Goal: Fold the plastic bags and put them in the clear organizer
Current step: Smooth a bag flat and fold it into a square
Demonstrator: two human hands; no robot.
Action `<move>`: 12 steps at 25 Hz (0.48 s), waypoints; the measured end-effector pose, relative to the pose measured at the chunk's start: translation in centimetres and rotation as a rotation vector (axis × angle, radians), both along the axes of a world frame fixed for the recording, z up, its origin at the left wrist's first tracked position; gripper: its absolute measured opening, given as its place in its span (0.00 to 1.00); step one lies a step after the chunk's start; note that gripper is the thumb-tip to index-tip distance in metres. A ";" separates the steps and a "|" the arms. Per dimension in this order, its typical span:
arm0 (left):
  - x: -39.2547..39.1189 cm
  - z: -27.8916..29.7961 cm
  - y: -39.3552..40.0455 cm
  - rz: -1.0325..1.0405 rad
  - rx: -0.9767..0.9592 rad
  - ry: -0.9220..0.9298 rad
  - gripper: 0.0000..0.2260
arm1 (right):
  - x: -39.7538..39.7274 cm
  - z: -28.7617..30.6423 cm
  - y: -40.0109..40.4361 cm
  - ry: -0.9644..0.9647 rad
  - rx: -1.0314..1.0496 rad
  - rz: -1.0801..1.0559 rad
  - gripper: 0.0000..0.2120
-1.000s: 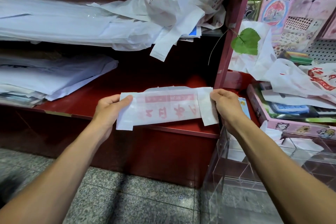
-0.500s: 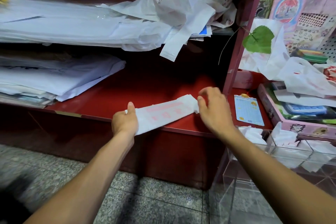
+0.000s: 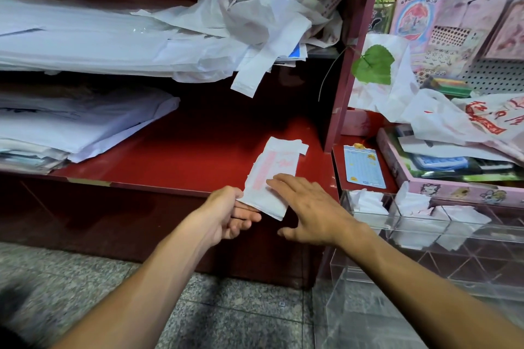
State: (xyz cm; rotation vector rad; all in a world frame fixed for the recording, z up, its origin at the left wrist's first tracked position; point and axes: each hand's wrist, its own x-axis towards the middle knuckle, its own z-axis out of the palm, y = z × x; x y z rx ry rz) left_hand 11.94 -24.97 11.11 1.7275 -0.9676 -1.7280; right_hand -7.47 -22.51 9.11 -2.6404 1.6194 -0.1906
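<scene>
The folded plastic bag (image 3: 272, 178) lies lengthwise on the red shelf (image 3: 184, 156), its near end hanging over the shelf's front edge. The left hand (image 3: 226, 214) pinches that near end, while the right hand (image 3: 309, 207) presses flat fingers on it, holding nothing. The clear organizer (image 3: 425, 235), already holding folded bags, stands just right of the shelf.

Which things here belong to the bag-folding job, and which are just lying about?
Part of the job:
- narrow folded white plastic bag with pink print
- left hand
- right hand
- clear acrylic organizer
- loose white crumpled bags

Lying about:
- green leaf
- small blue card
- white sheet stacks
</scene>
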 end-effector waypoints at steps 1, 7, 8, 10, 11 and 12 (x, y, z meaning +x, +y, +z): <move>-0.1 0.0 0.1 -0.027 0.004 -0.005 0.18 | -0.2 -0.5 0.1 -0.006 -0.056 0.007 0.37; 1.0 -0.3 0.4 -0.236 -0.940 -1.126 0.08 | -0.5 -2.0 -0.3 -0.082 -0.194 0.036 0.15; 1.5 -0.5 0.1 -0.345 -1.073 -1.060 0.09 | -0.8 -2.1 -0.4 -0.110 -0.192 0.031 0.16; 2.3 -1.6 -0.4 -0.694 -1.132 -0.972 0.29 | -1.3 -2.2 -0.7 -0.138 -0.148 0.022 0.17; 2.6 -2.5 -0.7 -0.793 -1.143 -0.991 0.34 | -1.5 -2.2 -0.8 -0.149 -0.109 0.017 0.18; 2.8 -3.4 -0.8 -0.810 -1.177 -0.981 0.36 | -1.8 -2.0 -0.8 -0.163 -0.067 0.012 0.19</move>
